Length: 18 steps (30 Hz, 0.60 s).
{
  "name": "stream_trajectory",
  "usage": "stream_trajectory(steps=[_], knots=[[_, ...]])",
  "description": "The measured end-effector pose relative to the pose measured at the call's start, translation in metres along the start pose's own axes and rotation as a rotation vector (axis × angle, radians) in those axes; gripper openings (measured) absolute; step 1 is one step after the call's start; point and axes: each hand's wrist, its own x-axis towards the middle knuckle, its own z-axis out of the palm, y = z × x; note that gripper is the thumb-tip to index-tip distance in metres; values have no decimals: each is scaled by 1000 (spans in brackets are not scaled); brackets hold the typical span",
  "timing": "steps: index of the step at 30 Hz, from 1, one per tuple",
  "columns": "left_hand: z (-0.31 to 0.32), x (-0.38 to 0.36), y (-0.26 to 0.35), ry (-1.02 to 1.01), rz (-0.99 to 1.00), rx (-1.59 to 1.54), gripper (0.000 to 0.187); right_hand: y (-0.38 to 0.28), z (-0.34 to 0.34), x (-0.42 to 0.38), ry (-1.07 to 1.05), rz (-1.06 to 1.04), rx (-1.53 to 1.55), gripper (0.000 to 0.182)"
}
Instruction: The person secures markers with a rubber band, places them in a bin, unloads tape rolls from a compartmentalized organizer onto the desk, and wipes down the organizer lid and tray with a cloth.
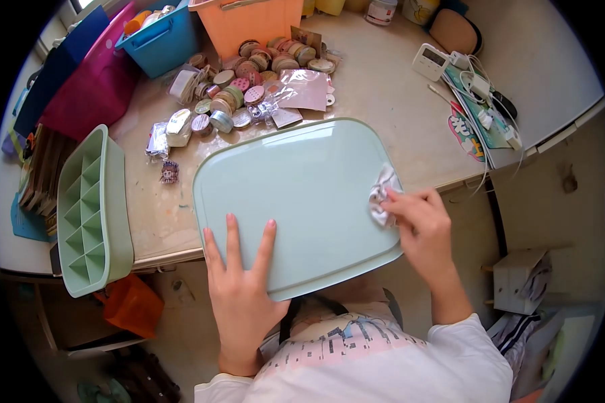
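Note:
A pale green plastic lid (296, 195) with rounded corners lies across the table's front edge, partly overhanging toward my body. My left hand (242, 289) rests on its near left part, fingers spread flat. At the lid's right edge, my right hand (420, 225) pinches a crumpled white cloth (383, 195) with dark marks, pressed against the surface. To the left stands a green divided organizer box (117, 215) with several compartments. Beyond the lid lies a heap of washi tape rolls (235, 94) and small plastic packets (179, 127).
An orange bin (249, 27), a blue basket (158, 43) and a magenta bin (94, 80) line the back left. At right are a small white digital device (431, 62), tangled white cables (480, 87) and a booklet (474, 127). An orange bag (133, 305) hangs below the table.

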Motion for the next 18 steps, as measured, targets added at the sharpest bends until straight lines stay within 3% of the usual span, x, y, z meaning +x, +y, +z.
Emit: stream_trajectory(steps=[3,6,8,11,13,14,18], knots=[[0,1,0,3,-1,-3,83,-39,3,-16,-177,-169,182,30],[2,0,-2,26,17,10,85,-29,2,-18,-111,-70,183,29],[0,-3,-7,51,27,18,87,-10,-1,-12,28,135,42,28],[-5,-6,-23,48,-29,-203,95,-8,0,-8,39,223,125,29],[2,-3,-28,144,33,-240,102,-19,9,-5,0,24,7,30],[6,1,-28,149,30,-236,102,-27,14,-3,-55,-33,99,30],[13,17,-27,185,61,-201,107,-60,31,10,-124,-96,264,26]])
